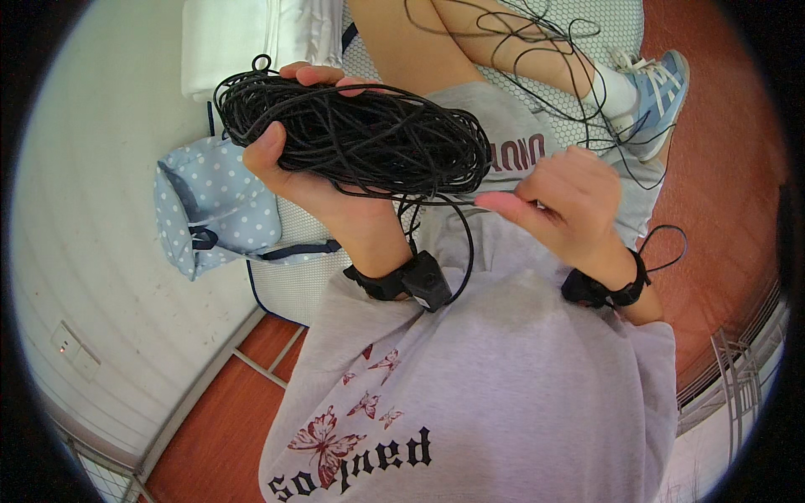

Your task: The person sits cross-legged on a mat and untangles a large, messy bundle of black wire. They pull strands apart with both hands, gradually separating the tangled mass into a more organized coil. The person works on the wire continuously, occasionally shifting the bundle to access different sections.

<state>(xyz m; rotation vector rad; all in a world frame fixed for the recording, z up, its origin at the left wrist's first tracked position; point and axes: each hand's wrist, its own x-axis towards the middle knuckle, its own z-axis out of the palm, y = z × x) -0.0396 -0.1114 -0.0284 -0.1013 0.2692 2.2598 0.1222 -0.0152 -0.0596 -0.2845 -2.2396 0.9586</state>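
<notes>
A thick, oblong bundle of thin black cord (365,135) lies across my left hand (339,188). That thumb presses on its near side, while fingertips show over the far side. To the right, my right hand (566,201) is closed in a fist, pinching a strand of the cord between thumb and fingers beside the bundle's right end. Loose, tangled loops of black cord (534,60) spread over my bare legs (434,38) and down towards a blue and white shoe (660,94). Each wrist wears a black strap with a small box (427,280).
I sit on a white mesh-patterned surface (295,286). At left are a light blue polka-dot bag (220,195) and folded white fabric (226,47) by a pale wall (94,220) with a socket (75,352). Reddish-brown floor (723,220) lies right; a metal rack (732,371) stands lower right.
</notes>
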